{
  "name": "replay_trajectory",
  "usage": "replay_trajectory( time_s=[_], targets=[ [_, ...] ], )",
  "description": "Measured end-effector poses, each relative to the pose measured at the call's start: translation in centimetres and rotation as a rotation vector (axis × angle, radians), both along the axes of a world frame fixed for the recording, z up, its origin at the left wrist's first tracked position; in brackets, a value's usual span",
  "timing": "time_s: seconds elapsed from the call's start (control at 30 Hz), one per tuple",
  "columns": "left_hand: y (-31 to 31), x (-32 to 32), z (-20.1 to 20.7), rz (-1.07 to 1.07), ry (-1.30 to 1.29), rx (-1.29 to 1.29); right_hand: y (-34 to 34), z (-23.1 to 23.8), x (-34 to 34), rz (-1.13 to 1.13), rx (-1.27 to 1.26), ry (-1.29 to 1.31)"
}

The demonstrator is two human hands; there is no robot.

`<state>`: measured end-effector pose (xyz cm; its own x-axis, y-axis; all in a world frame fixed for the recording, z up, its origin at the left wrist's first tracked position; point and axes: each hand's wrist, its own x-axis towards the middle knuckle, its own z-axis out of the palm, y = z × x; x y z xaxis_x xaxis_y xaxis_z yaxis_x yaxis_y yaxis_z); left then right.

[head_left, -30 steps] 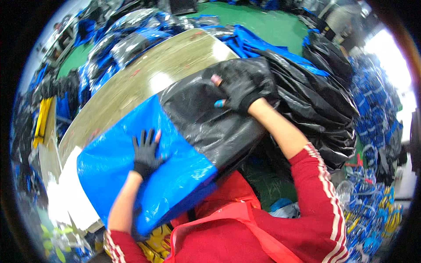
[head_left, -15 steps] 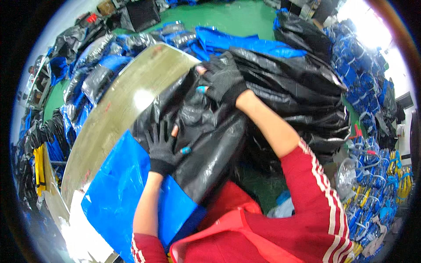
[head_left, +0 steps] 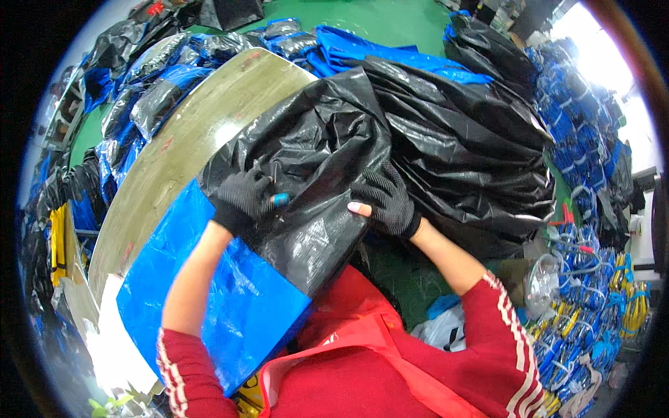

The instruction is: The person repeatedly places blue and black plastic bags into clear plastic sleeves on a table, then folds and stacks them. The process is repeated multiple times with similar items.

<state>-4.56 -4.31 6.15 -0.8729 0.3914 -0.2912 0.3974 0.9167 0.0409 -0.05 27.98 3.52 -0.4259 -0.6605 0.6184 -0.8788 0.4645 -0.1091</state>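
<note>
I see both hands on the black plastic sheet (head_left: 313,160), which lies on the bench (head_left: 188,146) near its right edge and hangs over that edge toward the person. The left hand (head_left: 244,198), in a black knit glove w/ a blue fingertip, has its fingers curled and pinching a fold of the black sheet, approx. at the middle of the piece. The right hand (head_left: 387,202), also in a black glove w/ one bare fingertip showing, presses on the sheet just beside the left one; the fingers are bent and seem to grip the plastic, but I cannot tell how tight.

The black sheet is joined to a blue woven sheet (head_left: 209,299), which covers the near-left part of the bench and goes under the left forearm. To the right of the bench, a big pile of black bags (head_left: 460,146) lies, touching the piece in the hands. More blue sheets (head_left: 390,52) are behind this pile, on the green floor (head_left: 369,17). At the far right there are bundles of blue and yellow straps (head_left: 592,306). The person wears a red top w/ white stripes on the sleeves (head_left: 502,341).
</note>
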Motion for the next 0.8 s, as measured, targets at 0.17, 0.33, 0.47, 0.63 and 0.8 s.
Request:
replay_trajectory(
  time_s=[0.17, 0.33, 0.47, 0.63, 0.8],
  targets=[
    [6.3, -5.8, -2.1, -0.513, 0.518, 0.41, -0.8, -0.2, 0.5, 0.055, 0.015, -0.027],
    [6.8, -1.8, -8.5, -0.382, 0.568, 0.343, -6.9, 6.7, -6.7, 0.0, 0.193, -0.085],
    [2.4, 2.9, -7.1, -0.141, 0.427, 0.257, -13.8, 5.7, -13.9, 0.07, 0.546, -0.427],
    [2.3, 2.5, -5.1, -0.164, 0.398, 0.283, -15.0, 0.3, -16.1, 0.013, 0.64, -0.539],
    [-7.8, 9.5, -3.6, -0.312, 0.154, 0.172, -13.6, -1.1, -16.1, -0.095, 0.605, -0.505]
  ],
)
